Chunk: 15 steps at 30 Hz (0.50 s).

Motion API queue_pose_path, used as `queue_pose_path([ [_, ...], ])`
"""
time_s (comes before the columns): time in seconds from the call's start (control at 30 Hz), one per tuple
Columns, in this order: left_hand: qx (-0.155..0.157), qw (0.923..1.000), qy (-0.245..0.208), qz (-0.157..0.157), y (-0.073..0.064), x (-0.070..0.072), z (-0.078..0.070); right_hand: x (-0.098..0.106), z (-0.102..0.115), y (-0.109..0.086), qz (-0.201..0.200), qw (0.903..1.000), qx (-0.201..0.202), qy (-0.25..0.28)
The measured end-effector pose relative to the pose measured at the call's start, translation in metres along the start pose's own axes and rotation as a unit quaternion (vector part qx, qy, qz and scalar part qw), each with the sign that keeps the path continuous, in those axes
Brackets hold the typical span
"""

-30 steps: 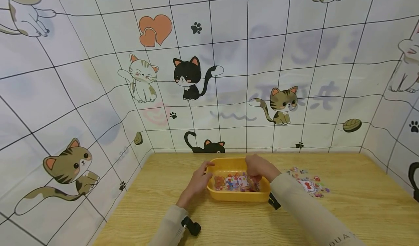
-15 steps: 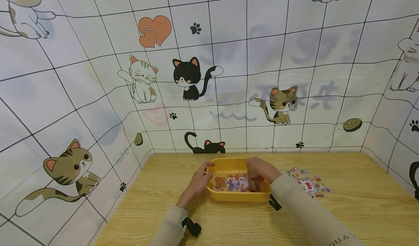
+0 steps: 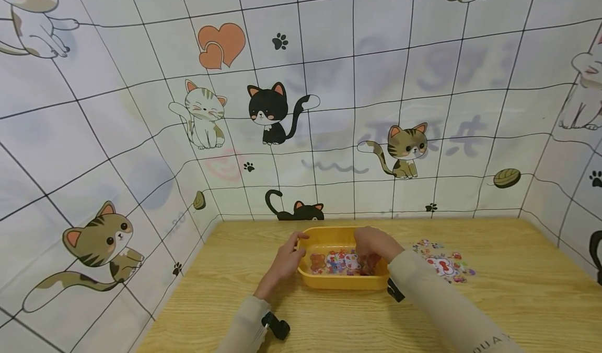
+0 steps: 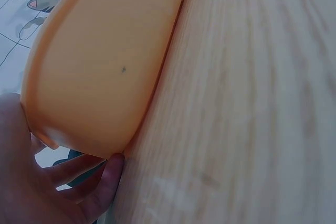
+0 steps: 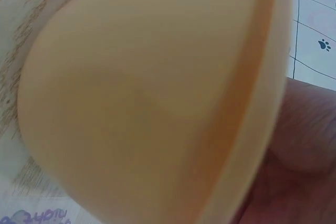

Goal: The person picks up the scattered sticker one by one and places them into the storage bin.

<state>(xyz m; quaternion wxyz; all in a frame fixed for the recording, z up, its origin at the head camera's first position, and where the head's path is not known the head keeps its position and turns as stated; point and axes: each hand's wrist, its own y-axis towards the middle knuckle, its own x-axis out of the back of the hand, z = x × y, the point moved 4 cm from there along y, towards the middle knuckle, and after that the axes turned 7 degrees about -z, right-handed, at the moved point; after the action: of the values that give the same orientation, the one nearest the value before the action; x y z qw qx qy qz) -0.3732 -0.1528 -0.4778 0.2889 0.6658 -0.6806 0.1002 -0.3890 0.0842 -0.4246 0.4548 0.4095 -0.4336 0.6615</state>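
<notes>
A yellow plastic basin [image 3: 343, 282] stands on the table, with several colourful stickers [image 3: 336, 261] on its floor, among them a brown bear and a white cartoon face. My left hand [image 3: 288, 254] grips the basin's left end, thumb at the rim and fingertips against the outer wall low down in the left wrist view. Over the right end, my right hand [image 3: 376, 246] reaches down inside, fingers low among the stickers. The basin's wall [image 5: 131, 103] hides those fingers in the right wrist view, so I cannot tell whether they pinch a sticker.
To the right of the basin, more stickers [image 3: 442, 265] lie on the wooden table [image 3: 329, 321], one with a white cartoon face and red bow. White wall sheeting [image 3: 329, 133] with a grid and cartoon cats rises behind the table and along both sides.
</notes>
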Motion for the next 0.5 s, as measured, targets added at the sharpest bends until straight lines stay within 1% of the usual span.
queue_pose_path([
  [0.13,0.001,1.0000,-0.003,0.000,-0.0007,-0.0007,0.0001,-0.0007,0.0015,-0.0015,-0.023,0.9992,0.023,-0.022],
  [0.3,0.002,1.0000,-0.008,0.000,0.0002,-0.0007,0.0000,-0.0021,-0.0002,0.0002,-0.031,0.9989,0.020,-0.028],
  [0.37,0.003,1.0000,-0.007,-0.001,0.0005,-0.0005,0.0000,-0.0021,-0.0007,0.0007,-0.029,0.9991,0.013,-0.028],
  [0.5,0.005,1.0000,-0.005,-0.002,-0.0002,0.0000,0.0000,-0.0017,0.0000,-0.0002,-0.029,0.9989,0.014,-0.033],
])
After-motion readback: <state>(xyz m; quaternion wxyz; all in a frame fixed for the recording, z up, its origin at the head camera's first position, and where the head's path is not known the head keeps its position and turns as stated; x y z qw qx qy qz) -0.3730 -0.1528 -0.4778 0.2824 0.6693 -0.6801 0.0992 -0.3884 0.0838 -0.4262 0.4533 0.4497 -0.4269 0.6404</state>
